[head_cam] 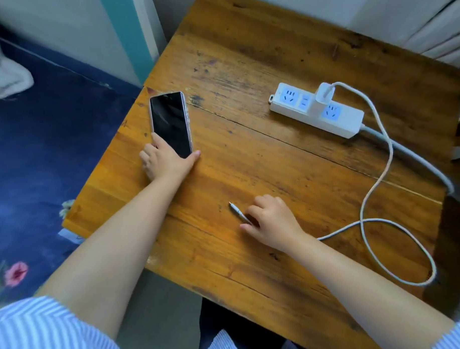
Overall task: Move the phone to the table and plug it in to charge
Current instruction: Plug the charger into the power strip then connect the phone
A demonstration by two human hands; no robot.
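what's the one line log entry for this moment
phone on table | left hand on phone | right hand on cable tip | not plugged

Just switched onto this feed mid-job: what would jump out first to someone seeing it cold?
The dark-screened phone lies on the wooden table near its left edge, the left hand gripping its near end. The right hand pinches the white cable's plug at the table's middle. At far right, a white power strip carries the charger that cable loops back to.
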